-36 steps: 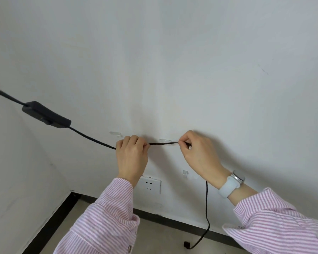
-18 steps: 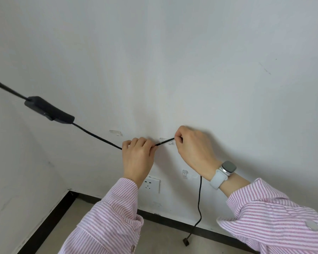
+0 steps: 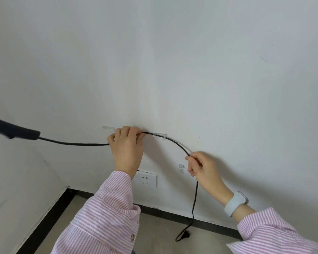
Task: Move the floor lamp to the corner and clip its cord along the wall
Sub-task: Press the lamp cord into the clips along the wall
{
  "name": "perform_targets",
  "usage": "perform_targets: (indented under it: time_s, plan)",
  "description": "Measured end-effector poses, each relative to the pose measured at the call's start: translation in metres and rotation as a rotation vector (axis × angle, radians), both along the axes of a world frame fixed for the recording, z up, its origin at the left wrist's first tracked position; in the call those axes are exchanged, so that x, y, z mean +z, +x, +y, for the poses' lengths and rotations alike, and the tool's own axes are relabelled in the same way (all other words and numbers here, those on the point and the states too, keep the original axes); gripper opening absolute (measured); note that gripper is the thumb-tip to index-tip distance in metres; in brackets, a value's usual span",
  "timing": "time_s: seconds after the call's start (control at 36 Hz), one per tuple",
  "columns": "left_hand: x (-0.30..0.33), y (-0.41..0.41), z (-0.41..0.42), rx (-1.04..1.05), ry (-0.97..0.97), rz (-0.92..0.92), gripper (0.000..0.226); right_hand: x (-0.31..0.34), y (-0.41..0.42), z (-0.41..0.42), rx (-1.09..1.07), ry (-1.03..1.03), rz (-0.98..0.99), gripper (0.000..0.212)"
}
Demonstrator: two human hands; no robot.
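Two hands are kept on the cord [image 3: 77, 143]. The left hand [image 3: 126, 149] is closed round it, fingertips pressed to the wall [image 3: 191, 70] just left of the middle clip [image 3: 160, 135]. The right hand [image 3: 200, 166], which half a second ago pinched the cord at that clip, is now dropped down and to the right, the cord pinched between thumb and fingers just beside the lower clip [image 3: 181, 167]. Between the hands the cord is now run through the middle clip and bowed downward, so that clip is judged done. The left clip [image 3: 108, 128] is seen bare. Below, the plug [image 3: 184, 235] is left lying on the floor [image 3: 154, 233], the socket [image 3: 146, 179] unused. The switch [image 3: 13, 130] is hung at far left; the lamp is not in view.
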State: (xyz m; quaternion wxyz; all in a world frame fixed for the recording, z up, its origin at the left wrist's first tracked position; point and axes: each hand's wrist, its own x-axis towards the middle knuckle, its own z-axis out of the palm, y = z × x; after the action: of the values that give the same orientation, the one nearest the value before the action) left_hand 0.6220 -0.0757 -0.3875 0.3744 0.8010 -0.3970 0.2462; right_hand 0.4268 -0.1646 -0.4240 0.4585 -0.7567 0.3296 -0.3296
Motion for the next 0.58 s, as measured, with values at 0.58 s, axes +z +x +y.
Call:
perform_targets:
  time_s: [0.58]
  plan:
    - [-0.026,-0.071,0.000,-0.390,0.040,0.598,0.014,-0.006,0.009,0.001,0.088,0.029,0.088,0.018]
